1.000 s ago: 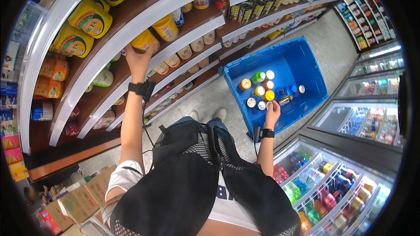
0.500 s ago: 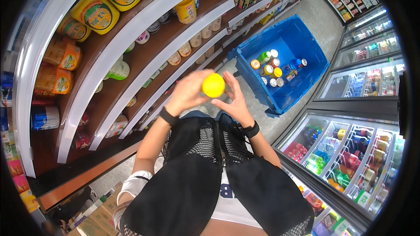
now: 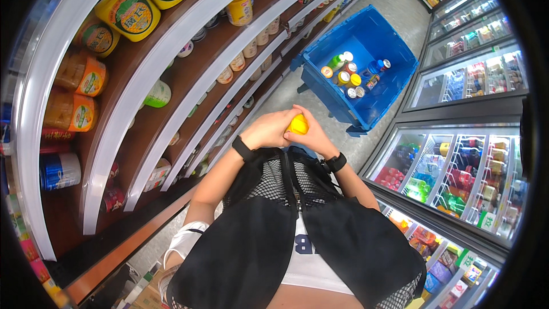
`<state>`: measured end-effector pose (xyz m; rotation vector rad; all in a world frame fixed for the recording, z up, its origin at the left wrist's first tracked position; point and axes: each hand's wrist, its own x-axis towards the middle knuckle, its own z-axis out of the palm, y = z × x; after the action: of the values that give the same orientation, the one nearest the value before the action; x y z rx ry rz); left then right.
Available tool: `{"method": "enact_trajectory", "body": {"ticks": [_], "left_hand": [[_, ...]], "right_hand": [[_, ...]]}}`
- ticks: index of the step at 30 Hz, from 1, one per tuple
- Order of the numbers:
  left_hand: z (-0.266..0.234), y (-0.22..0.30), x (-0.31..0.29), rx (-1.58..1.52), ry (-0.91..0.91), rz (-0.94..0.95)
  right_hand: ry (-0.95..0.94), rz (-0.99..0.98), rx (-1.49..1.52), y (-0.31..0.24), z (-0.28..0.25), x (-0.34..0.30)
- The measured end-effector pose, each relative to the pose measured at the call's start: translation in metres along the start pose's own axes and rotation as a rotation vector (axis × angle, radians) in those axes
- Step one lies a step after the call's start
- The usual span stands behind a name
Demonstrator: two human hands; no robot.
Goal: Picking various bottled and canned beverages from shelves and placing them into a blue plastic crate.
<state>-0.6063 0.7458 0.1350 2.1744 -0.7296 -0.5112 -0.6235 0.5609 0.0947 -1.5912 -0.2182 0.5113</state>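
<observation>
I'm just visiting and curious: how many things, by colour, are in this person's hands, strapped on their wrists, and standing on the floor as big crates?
Yellow container, partly hidden between the left hand and right hand: 1
Black wristbands, one on each wrist: 2
Blue crate: 1
Total: 4

This view looks steeply down from the person's head: the black vest (image 3: 240, 234) is very near, the left hand (image 3: 266, 130) and right hand (image 3: 315, 137) beyond, the blue crate (image 3: 326, 92) farther; toward the rim, shapes are perhaps unclear.
</observation>
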Motion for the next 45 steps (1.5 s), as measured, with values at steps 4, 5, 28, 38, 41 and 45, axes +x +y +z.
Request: {"method": "enact_trajectory", "body": {"ticks": [4,5,28,38,41,45], "left_hand": [[-0.004,-0.008,-0.004,-0.007,0.121,0.038],[-0.006,-0.010,-0.004,0.023,0.234,0.037],[-0.067,-0.052,-0.042,0.449,1.352,-0.608],[-0.066,-0.025,-0.003,0.583,1.123,-0.757],[-0.061,-0.015,-0.008,0.603,1.122,-0.812],[-0.055,0.000,-0.018,0.738,1.104,-0.882]], "right_hand": [[0.050,-0.024,0.133,0.001,0.001,0.011],[0.077,0.037,0.164,0.007,-0.003,0.015],[1.027,0.256,0.372,0.091,-0.251,0.090],[1.463,0.381,0.225,0.252,-0.352,0.135],[1.322,0.383,0.083,0.278,-0.364,0.127],[1.141,0.506,0.081,0.265,-0.357,0.125]]}}
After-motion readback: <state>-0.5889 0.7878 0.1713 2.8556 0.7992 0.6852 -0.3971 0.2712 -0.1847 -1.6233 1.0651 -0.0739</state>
